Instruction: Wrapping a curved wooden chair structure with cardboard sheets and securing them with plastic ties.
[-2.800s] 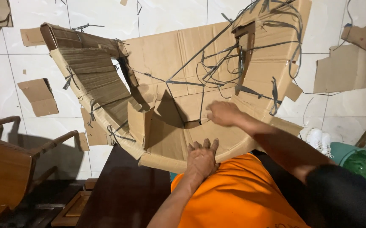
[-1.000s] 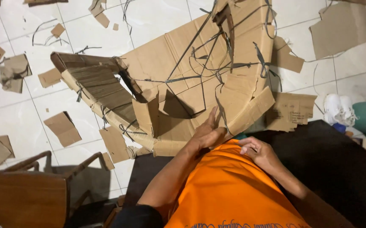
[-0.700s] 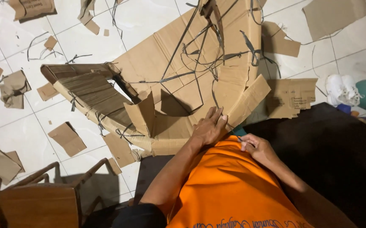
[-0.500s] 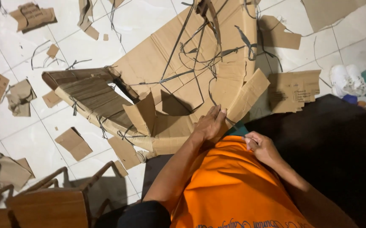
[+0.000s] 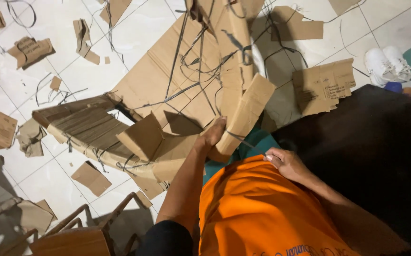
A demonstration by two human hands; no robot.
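Cardboard sheet [image 5: 186, 90], large, creased and crossed by dark strapping [image 5: 191, 66], lay spread over the white tiled floor [image 5: 63, 76] ahead of the person; left hand [image 5: 213, 134] rested on its near edge beside a folded flap [image 5: 245, 114], fingers extended together and gripping nothing; right hand [image 5: 285, 162] was loosely curled at the orange shirt [image 5: 257, 213], whether it pinched anything could not be told; torn cardboard scraps [image 5: 90, 178] lay scattered around.

White tiled floor [image 5: 134, 28] under me, cardboard scraps [image 5: 90, 178] scattered all over (some torn small). Wooden chair [image 5: 72, 234] lower left, dark table [image 5: 381, 142] right, white shoes [image 5: 385, 64] beyond.
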